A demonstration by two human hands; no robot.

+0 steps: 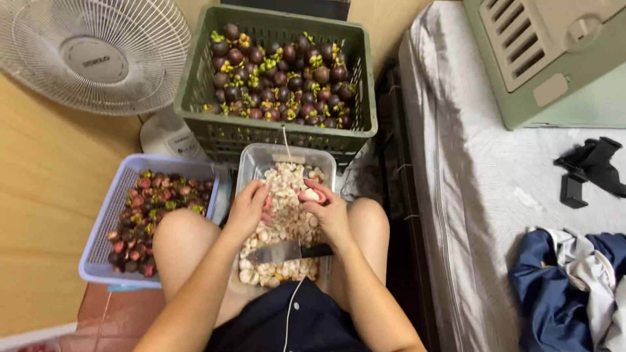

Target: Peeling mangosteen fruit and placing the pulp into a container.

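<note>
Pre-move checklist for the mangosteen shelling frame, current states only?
1. Both hands on the opened fruit: ok. The left hand and right hand pull apart an opened mangosteen.
2. Hands over the clear tub of white flesh: ok.
3. Knife out of hand: ok, it lies across the tub near the wrists.
4. Blade clear of the forearms: cannot tell.
5. Rind basket in reach: ok, beside the left knee.
6. Whole fruit supply: ok, the green crate holds many.
</note>
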